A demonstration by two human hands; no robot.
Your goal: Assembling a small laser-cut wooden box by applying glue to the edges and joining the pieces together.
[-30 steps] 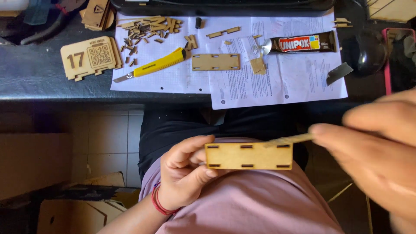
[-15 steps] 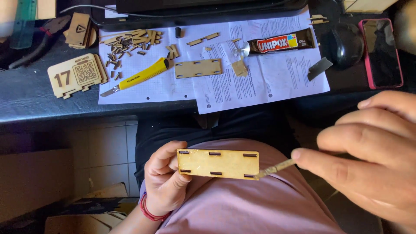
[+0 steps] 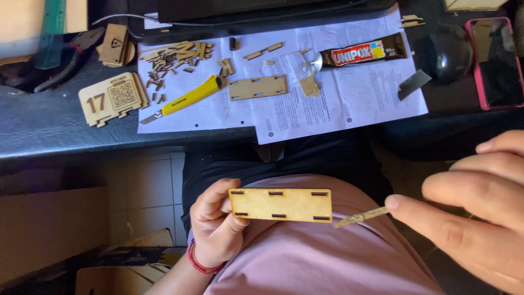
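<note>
Two hands are shown above the lap. A slotted wooden panel [image 3: 280,205] is pinched at its left end by the left hand [image 3: 215,229] fingers; a thin wooden sliver [image 3: 361,217] is gripped by the right hand [image 3: 475,213] fingers, its tip just beside the panel's right edge. A yellow utility knife [image 3: 185,100] and a glue tube [image 3: 363,53] are laid on papers on the bench [image 3: 49,131].

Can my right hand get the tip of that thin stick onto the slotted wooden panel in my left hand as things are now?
Probably yes. The right hand holds the thin stick with its tip just off the right end of the slotted wooden panel. Nothing lies between them, and the left hand grips only the panel's left end.
</note>
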